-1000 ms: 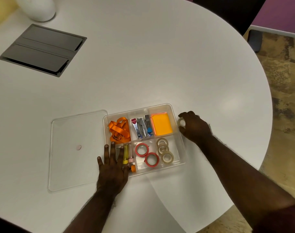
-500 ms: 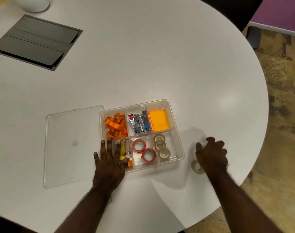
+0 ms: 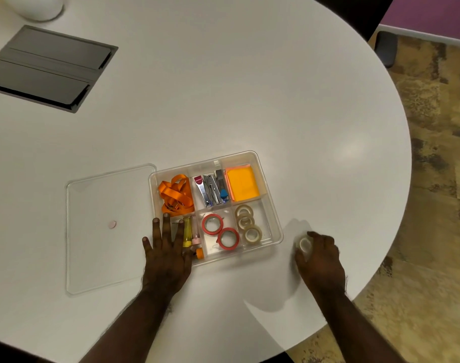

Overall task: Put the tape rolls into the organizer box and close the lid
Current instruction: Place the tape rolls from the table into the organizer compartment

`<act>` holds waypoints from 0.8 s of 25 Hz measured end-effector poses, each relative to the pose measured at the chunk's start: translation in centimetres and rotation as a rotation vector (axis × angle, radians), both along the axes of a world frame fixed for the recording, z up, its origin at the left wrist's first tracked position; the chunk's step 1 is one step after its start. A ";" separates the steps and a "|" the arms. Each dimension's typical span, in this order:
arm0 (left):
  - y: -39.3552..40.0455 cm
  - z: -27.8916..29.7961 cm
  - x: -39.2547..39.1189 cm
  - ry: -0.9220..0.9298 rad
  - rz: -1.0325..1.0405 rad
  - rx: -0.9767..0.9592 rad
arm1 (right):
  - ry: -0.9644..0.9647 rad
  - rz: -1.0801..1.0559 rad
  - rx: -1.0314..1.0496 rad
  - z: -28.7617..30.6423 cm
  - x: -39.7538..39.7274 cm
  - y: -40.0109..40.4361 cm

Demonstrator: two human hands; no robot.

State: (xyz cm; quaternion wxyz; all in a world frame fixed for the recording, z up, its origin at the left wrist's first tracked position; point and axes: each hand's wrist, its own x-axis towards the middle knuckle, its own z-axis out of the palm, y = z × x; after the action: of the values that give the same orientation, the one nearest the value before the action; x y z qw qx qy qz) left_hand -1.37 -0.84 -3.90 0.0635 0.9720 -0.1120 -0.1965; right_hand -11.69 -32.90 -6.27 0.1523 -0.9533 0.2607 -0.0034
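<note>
A clear organizer box sits open near the table's front edge. Its front middle compartment holds two red tape rolls; the front right one holds three clear tape rolls. My right hand is on the table just right of the box, fingers closed on one more clear tape roll. My left hand lies flat, fingers spread, over the box's front left corner. The clear lid lies flat on the table left of the box.
The box also holds orange ribbon, staplers, orange sticky notes and small tubes. A grey cable hatch is set in the table far left. The table's rounded edge runs close behind my right hand.
My right hand went from the box's right rim to the table at front right, closed on the loose clear roll there and has lifted it toward the box. The left hand stayed put.
</note>
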 end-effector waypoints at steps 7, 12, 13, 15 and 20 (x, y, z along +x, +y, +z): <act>0.1 -0.4 -0.1 -0.011 0.005 0.041 | -0.082 0.321 0.121 4.8 8.4 1.6; 0.1 -0.5 -0.1 -0.008 0.015 0.043 | 0.234 0.524 -0.083 5.0 10.6 5.2; 0.1 -0.5 -0.1 -0.009 0.015 0.043 | 0.280 0.524 -0.118 4.9 10.8 5.5; 0.2 -0.6 -0.1 -0.017 0.012 0.039 | 0.343 0.533 -0.153 4.8 11.0 5.9; 0.2 -1.0 -0.1 -0.024 0.032 0.030 | 0.315 0.568 -0.134 4.8 11.8 5.8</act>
State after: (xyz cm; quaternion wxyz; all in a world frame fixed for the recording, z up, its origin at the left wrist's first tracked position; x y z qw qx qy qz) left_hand -1.46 -0.63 -4.91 0.0504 0.9769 -0.0942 -0.1852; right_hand 0.12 -27.07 -1.46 0.0422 -0.9846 0.0042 0.1695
